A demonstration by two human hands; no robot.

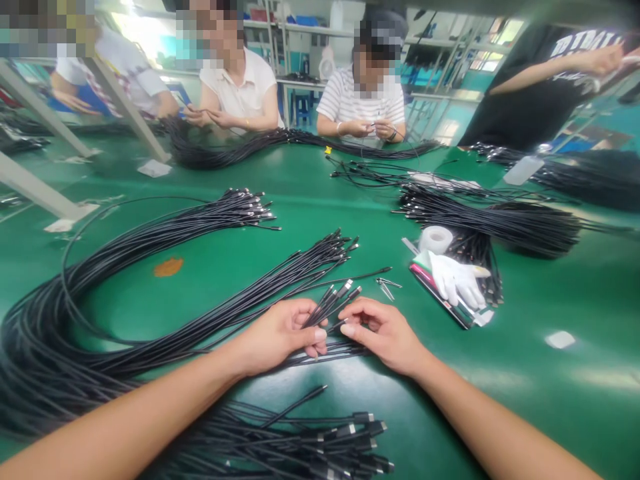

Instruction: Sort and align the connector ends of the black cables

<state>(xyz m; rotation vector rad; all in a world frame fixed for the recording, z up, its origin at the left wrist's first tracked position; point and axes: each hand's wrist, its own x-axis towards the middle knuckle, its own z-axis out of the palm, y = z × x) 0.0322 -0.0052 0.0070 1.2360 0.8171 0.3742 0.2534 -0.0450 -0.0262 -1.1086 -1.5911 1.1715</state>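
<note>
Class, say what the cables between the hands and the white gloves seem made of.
The cables look like matte black plastic or rubber, since they bend softly; their tips glint like metal. The gloves look like soft white fabric, creased; the fibre cannot be told.

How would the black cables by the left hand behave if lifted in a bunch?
The thin black cables are probably floppy, lying in long loose curves on the green mat. They likely feel light and may tangle; the left hand pinches only a few.

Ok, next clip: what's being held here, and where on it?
The left hand grips a small bunch of black cables just below their connectors; the right hand may only touch them.
</note>
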